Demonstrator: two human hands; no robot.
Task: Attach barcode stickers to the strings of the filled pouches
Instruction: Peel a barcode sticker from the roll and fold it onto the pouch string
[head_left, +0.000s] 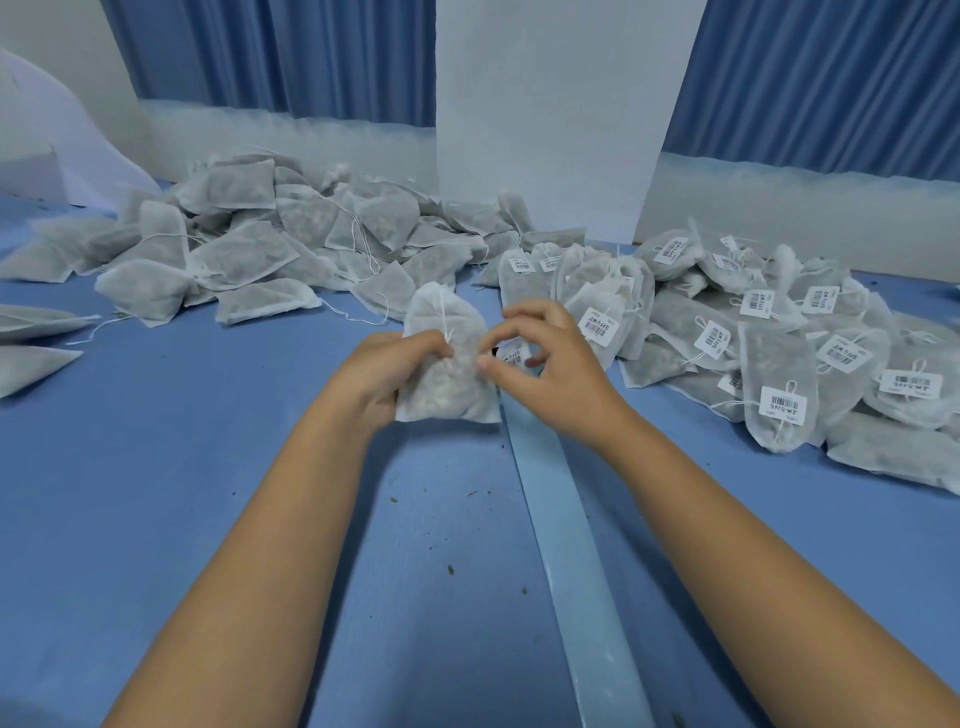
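Partway through, judging by the two heaps. On the right, a spread of tagged pouches (753, 338), each with a white barcode label on its string. At back left, a larger heap of untagged pouches (249, 249), strings bare, so plenty left to do. A few more untagged ones at the far left edge of the table (182, 519).

In hand now: one filled pouch (447, 384), held over the blue surface between the two heaps. Fingers of the left hand (384, 371) curled round its left side, thumb and fingertip pinching the string (445, 325) partway down the pouch. Fingers of the right hand (550, 364) curled just beside the pouch, thumb and forefinger pinching a barcode sticker (511, 358). Hard to tell from here whether folded over the string or only brought up to it. Sticker not clearly fixed, then; pressing it shut and laying the pouch on the right heap left for this one.

Room for moving: open blue surface under and between both forearms, crossed only by a pale backing strip (576, 545) running from under the right hand toward the near edge. Tagged heap near the right wrist — little slack there for a sideways sweep. Untagged heap well apart from the left hand, a forward reach away. Behind, a white panel (545, 130) and blue curtains (285, 57) closing off the back of the table. Loose crumbs scattered on the surface.
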